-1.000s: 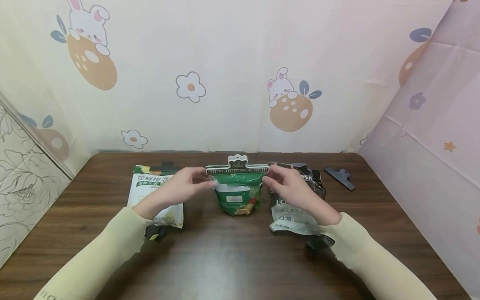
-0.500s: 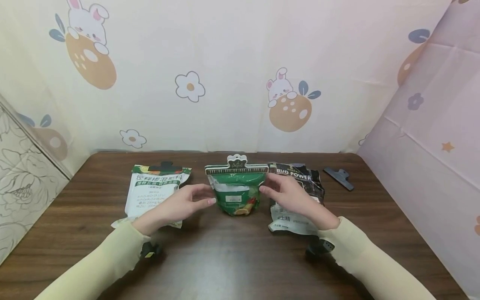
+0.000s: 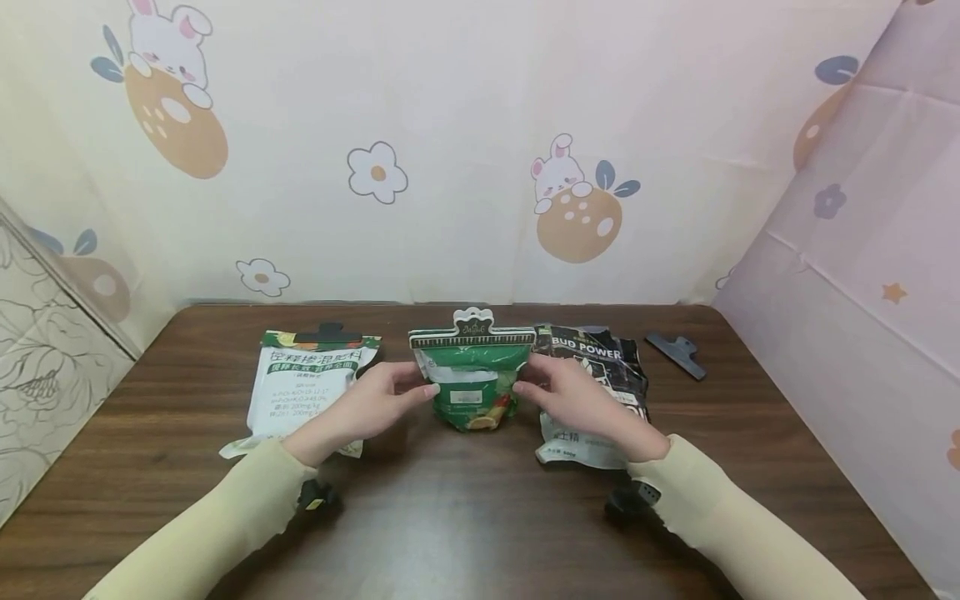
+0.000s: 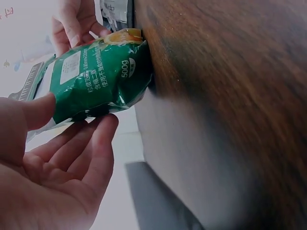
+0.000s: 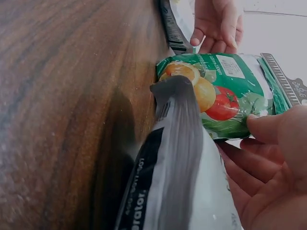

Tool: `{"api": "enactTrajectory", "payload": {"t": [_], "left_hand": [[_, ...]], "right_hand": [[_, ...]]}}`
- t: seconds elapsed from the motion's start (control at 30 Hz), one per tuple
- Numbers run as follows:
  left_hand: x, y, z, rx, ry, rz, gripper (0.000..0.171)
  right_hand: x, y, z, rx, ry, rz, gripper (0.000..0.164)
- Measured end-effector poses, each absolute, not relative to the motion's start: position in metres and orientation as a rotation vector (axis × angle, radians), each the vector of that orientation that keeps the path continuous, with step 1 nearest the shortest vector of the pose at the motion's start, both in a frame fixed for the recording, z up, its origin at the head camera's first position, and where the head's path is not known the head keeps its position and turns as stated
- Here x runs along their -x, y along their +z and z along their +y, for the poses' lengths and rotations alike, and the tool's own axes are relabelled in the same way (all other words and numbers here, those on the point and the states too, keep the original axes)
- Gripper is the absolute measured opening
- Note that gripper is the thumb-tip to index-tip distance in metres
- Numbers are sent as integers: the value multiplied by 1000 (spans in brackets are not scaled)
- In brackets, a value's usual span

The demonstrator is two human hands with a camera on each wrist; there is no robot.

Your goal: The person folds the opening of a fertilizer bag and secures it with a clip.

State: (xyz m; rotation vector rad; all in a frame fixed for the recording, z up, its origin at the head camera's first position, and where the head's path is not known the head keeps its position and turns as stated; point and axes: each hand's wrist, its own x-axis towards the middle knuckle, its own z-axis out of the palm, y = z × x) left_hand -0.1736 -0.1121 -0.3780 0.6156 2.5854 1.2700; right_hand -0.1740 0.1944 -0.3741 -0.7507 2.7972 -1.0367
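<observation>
A green plastic bag (image 3: 480, 383), printed with fruit and vegetables, stands upright mid-table. Across its top sits a wide white-and-black clip (image 3: 472, 337). My left hand (image 3: 375, 408) holds the bag's left side, its thumb at the front and its fingers around the edge and behind. On the opposite side my right hand (image 3: 573, 396) holds it the same way, thumb near the front edge. The left wrist view shows "500g" on the green bag (image 4: 96, 79); printed tomatoes face the right wrist camera on the bag (image 5: 225, 98). The fingertips behind are partly hidden.
Left of the hands lies a white bag (image 3: 300, 383) with a black clip (image 3: 330, 336) on its top. A black-and-white bag (image 3: 600, 354) lies at right, partly under my right forearm. Beyond it is a loose black clip (image 3: 678, 357). A patterned curtain (image 3: 450, 167) hangs behind the table.
Both hands have come down from the clip's ends to the bag's sides. My left hand was briefly beside the bag, then closed in on it. The bag stays in place.
</observation>
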Motion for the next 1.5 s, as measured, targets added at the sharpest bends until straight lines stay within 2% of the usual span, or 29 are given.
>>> {"api": "enactTrajectory", "payload": {"t": [0.3,0.63,0.87,1.1,1.5], "left_hand": [[180,-380,-111,-624,1297,2592,26],[180,-381,-113,-624,1301,2592,19],[180,-382,-113,-605,1328,2591,19],[180,-382,-111,-562,1350,2588,21],[180,-389,-105,-495,1276,2664,25]], "right_hand": [[178,-376,197,776,-1045,2805,19],[175,-375,194,750,-1045,2796,8],[173,-374,192,742,-1038,2795,5],[173,-375,191,770,-972,2845,14],[170,-379,183,727,-977,2790,19]]}}
